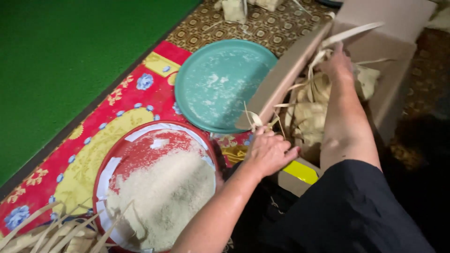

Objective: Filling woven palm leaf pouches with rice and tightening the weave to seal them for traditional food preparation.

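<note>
Nearest the camera, at lower centre, the left hand rests fingers together on the near edge of the cardboard box, steadying it rather than closing on anything. Starting at the lower left of the frame, loose leaf strips lie beside a red tray of raw rice on a red patterned mat. Above centre sits an empty teal plate. At upper right, the right hand reaches into the box among woven leaf pouches, pale strands trailing over it; its fingers seem to be closed on a pouch, though they are partly hidden. Keeping the box pinned while lifting slowly should keep the strands from tangling.
</note>
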